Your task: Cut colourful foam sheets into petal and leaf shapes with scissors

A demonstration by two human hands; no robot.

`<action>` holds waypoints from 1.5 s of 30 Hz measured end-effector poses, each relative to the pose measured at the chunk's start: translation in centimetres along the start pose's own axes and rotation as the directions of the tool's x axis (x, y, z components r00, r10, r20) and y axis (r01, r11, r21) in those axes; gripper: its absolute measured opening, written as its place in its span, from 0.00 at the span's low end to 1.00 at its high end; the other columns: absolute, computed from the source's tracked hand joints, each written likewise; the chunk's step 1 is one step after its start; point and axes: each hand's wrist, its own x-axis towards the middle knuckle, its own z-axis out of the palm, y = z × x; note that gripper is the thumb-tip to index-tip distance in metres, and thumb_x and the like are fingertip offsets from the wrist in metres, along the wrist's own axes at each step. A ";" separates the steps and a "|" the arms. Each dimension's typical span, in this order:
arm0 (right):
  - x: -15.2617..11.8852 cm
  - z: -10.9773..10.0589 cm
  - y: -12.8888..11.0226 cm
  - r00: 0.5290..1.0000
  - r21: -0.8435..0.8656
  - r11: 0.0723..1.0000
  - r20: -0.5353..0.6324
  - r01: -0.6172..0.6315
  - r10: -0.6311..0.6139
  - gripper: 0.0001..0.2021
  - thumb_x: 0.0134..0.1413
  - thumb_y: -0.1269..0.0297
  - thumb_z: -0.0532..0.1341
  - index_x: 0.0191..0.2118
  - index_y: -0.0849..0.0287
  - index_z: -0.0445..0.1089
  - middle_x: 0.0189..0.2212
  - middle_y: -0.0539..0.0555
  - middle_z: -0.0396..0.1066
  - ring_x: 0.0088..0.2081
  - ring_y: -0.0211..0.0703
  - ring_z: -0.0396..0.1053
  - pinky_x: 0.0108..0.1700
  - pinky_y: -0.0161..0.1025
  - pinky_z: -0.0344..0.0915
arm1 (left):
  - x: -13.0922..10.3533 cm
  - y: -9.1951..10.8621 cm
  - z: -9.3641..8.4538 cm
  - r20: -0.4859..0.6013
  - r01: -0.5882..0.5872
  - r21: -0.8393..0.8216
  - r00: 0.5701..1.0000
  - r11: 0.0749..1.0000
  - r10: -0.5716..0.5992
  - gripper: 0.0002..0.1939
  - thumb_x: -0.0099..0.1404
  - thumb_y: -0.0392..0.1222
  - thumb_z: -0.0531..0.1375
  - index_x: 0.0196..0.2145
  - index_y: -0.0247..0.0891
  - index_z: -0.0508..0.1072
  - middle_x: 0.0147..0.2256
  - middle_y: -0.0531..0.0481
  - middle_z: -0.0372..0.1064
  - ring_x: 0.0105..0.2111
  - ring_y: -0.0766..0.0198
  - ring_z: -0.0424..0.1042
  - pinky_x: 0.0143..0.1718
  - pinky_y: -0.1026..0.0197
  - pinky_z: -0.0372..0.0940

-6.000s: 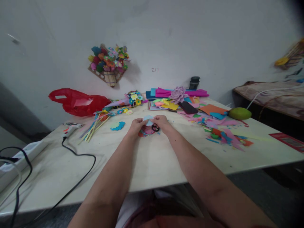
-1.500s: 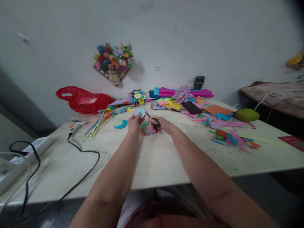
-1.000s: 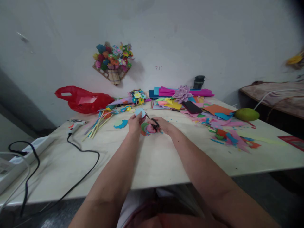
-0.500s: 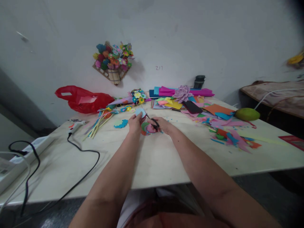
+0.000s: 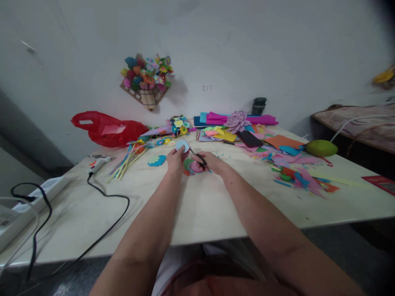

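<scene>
My left hand (image 5: pixel 175 159) pinches a light blue round paper piece (image 5: pixel 182 145) above the middle of the table. My right hand (image 5: pixel 211 161) is closed on black-handled scissors (image 5: pixel 201 160), whose blades point up and left against the edge of the blue piece. Below and between the hands lie round pieces in pink and green (image 5: pixel 188 166) on the tabletop, partly hidden by the right hand. Left of my left hand rests a blue scalloped piece (image 5: pixel 157 160) with a paler layer on it.
A glue gun (image 5: pixel 99 163) with a black cord and a power strip (image 5: pixel 40 197) are at left. Behind are a red bag (image 5: pixel 111 130), paper strips (image 5: pixel 128 162) and a flower bouquet (image 5: pixel 180 124). Coloured scraps (image 5: pixel 304 179), a dark phone (image 5: pixel 249 139) and a green fruit (image 5: pixel 321 148) are at right.
</scene>
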 end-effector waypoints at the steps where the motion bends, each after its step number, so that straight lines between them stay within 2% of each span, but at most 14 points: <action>1: 0.0 0.0 0.0 1.000 0.004 1.000 -0.002 -0.002 0.002 0.14 0.47 0.55 0.62 0.25 0.62 0.63 0.14 0.46 0.62 0.14 0.30 0.58 0.14 0.29 0.46 | 0.0 0.0 0.0 0.002 -0.002 -0.002 1.000 1.000 0.002 0.05 0.51 0.32 0.64 0.27 0.34 0.70 0.25 0.51 0.70 0.24 0.69 0.71 0.34 0.64 0.68; 22: 0.3 -0.1 0.1 1.000 -0.012 1.000 0.000 0.005 -0.005 0.13 0.45 0.57 0.62 0.24 0.62 0.63 0.14 0.46 0.61 0.14 0.30 0.57 0.15 0.29 0.48 | -0.2 0.4 0.1 -0.014 0.032 0.021 0.999 0.999 -0.032 0.08 0.51 0.32 0.65 0.27 0.34 0.68 0.25 0.51 0.70 0.26 0.66 0.73 0.33 0.63 0.68; 45: 0.1 -0.4 0.1 0.999 -0.052 0.998 0.018 0.031 -0.030 0.14 0.46 0.56 0.62 0.23 0.62 0.62 0.14 0.47 0.61 0.14 0.30 0.57 0.15 0.29 0.48 | 0.1 0.7 -0.3 0.042 0.069 0.053 0.997 0.996 -0.071 0.07 0.52 0.32 0.64 0.30 0.33 0.70 0.28 0.47 0.73 0.26 0.65 0.74 0.29 0.65 0.68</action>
